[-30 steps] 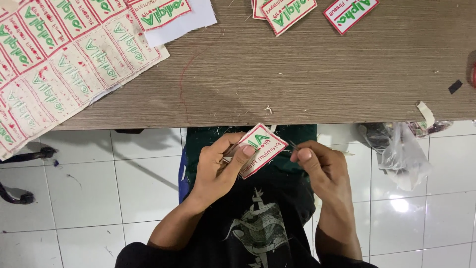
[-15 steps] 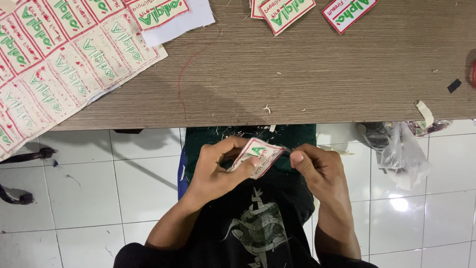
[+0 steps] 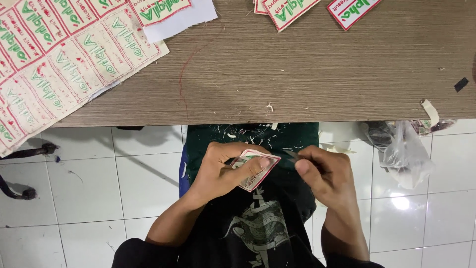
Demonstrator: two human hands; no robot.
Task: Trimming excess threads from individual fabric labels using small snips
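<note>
My left hand [image 3: 223, 171] pinches a small embroidered patch [image 3: 257, 172], white with a red border and green lettering, held over my lap below the table edge. The patch is tilted so its face shows only partly. My right hand [image 3: 325, 173] is closed around a small thin metal tool [image 3: 291, 155] whose tip meets the patch's right corner; most of the tool is hidden in my fingers. A green cloth [image 3: 248, 136] on my lap is strewn with white trimmings.
A wooden table [image 3: 307, 74] spans the top. An uncut sheet of the same patches [image 3: 54, 74] lies at its left, with white paper [image 3: 183, 17] beside it. Cut patches [image 3: 290, 10] lie at the far edge. A clear plastic bag [image 3: 401, 154] hangs at the right over white floor tiles.
The patch has turned from facing me to a flatter, tilted pose. Both hands have dropped slightly lower, and the right hand stays at the patch's right corner.
</note>
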